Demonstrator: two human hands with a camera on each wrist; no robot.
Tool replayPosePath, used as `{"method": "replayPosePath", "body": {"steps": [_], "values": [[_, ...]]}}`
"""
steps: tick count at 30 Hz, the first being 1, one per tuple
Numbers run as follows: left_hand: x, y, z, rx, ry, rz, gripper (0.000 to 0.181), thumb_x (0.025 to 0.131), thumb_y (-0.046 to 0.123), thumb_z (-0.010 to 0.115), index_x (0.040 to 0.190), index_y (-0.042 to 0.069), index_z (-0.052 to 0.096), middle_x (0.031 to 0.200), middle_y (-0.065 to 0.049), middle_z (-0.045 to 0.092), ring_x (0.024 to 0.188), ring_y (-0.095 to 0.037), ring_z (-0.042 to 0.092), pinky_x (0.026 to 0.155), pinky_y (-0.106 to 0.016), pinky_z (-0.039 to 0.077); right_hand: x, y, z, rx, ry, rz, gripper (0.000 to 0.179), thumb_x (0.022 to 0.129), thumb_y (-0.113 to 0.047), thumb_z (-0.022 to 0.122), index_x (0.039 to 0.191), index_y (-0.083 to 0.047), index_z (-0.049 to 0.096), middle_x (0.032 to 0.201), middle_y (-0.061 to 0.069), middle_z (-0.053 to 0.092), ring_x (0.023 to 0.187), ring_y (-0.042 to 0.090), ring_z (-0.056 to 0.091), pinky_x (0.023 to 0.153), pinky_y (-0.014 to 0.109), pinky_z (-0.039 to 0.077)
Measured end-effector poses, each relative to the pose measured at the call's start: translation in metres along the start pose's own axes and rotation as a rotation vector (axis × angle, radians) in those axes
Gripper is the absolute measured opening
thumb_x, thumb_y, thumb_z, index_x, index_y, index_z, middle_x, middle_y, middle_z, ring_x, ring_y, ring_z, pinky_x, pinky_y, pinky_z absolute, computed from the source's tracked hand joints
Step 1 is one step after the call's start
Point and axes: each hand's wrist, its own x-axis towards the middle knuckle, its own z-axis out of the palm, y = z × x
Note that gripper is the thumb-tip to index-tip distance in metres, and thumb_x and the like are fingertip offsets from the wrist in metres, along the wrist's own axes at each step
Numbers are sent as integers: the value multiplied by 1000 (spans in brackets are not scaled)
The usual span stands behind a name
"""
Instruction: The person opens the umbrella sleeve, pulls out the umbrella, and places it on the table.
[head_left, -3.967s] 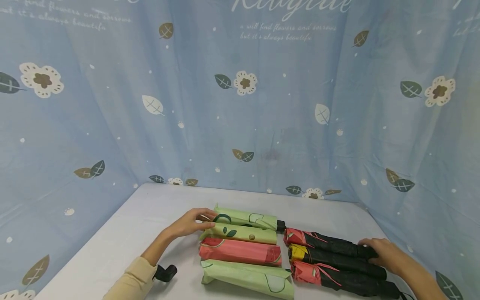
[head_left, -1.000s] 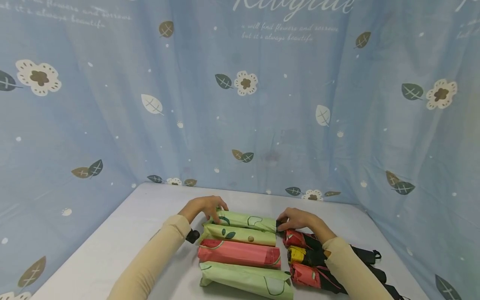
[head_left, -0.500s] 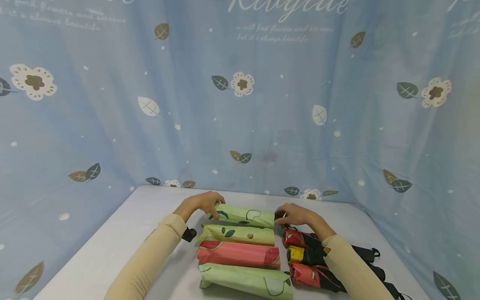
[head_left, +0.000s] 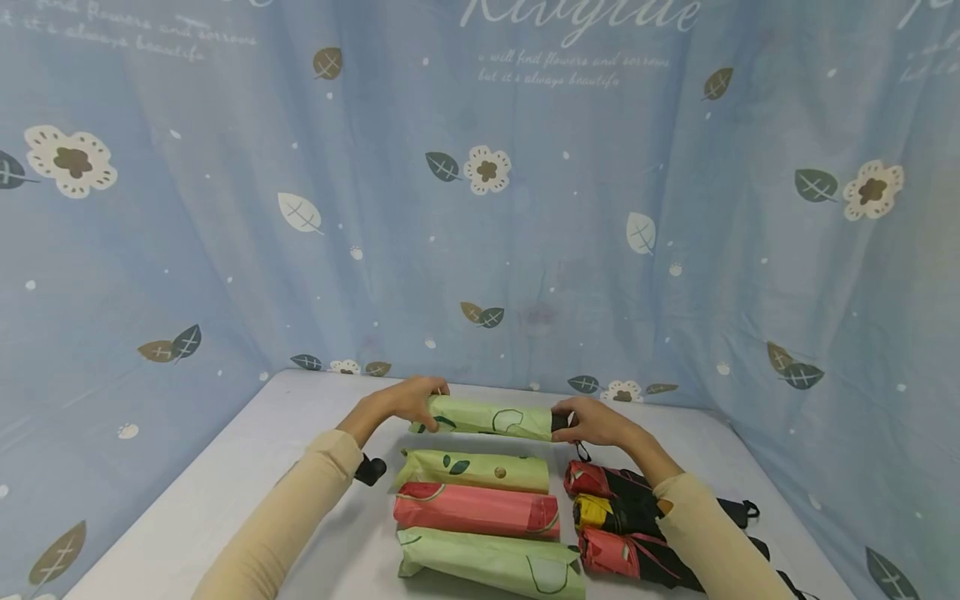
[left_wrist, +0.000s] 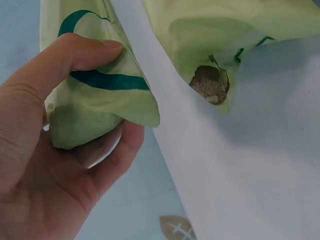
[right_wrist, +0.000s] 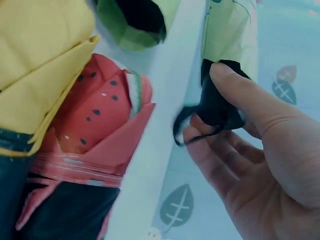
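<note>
Both hands hold a folded umbrella in a light green sleeve (head_left: 491, 419), raised near the back of the table and lying crosswise. My left hand (head_left: 408, 400) grips its closed left end; in the left wrist view the thumb presses the top of the sleeve (left_wrist: 100, 107) and fingers curl beneath. My right hand (head_left: 596, 422) pinches the black end with a strap loop (right_wrist: 186, 125), seen close up in the right wrist view. In front lie a yellow-green sleeve (head_left: 480, 472), a red watermelon sleeve (head_left: 480, 510) and another light green sleeve (head_left: 487, 560), side by side.
At the right, under the right forearm, lie folded black umbrellas, with red (head_left: 588, 478), yellow (head_left: 592, 510) and red (head_left: 609, 552) ends. A black device (head_left: 370, 470) sits at the left wrist. A blue patterned curtain (head_left: 480, 233) surrounds the white table (head_left: 300, 408).
The right hand left the black umbrella at the far right and took the green-sleeved umbrella's black end. The left hand moved farther back, and both hands lifted it away from the yellow-green sleeve.
</note>
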Motion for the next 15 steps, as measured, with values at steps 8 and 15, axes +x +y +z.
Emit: {"method": "replayPosePath", "body": {"steps": [8,15], "values": [[-8,0,-1,-151,16,37,64,76,28,83,133,16,55,127,-10,60,111,-29,59,81,-41,52,-12,-5,-6,-96,140,-28,54,90,-30,72,130,5,60,116,18,64,76,5,60,64,23,51],[-11,2,-4,-372,-3,55,69,79,32,82,140,20,52,114,-6,65,91,-22,64,76,-39,54,-18,-7,-9,-139,275,-6,52,82,-27,80,124,0,64,111,15,66,74,6,63,62,20,52]]}}
